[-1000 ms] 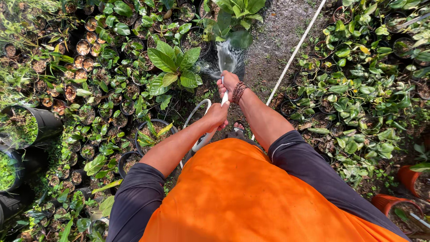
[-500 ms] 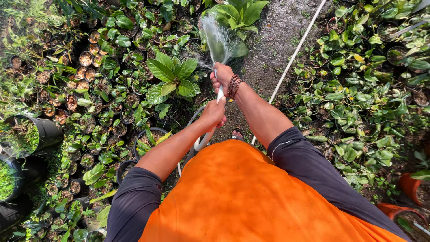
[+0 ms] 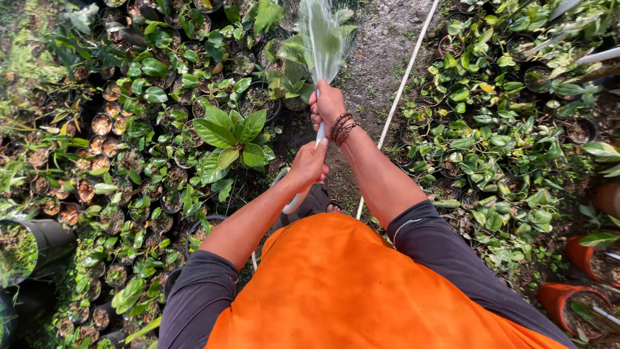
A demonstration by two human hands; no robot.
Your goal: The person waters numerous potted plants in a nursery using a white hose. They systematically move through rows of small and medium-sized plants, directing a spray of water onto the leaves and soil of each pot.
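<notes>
The person wears a bright orange garment over the chest, smooth and faintly shiny, with fine creases running across it; it fills the lower middle of the view. Beneath it is a dark grey, near-black top with short sleeves that end above the elbows, the cloth slightly bunched at each hem. A thin pale line, perhaps a seam or a stray thread, crosses the right sleeve near its edge. The forearms are bare. The right hand (image 3: 327, 103) has several strands of small dark brown beads wound round its wrist, stacked close together. The left hand (image 3: 309, 165) carries no band or ring that shows.
</notes>
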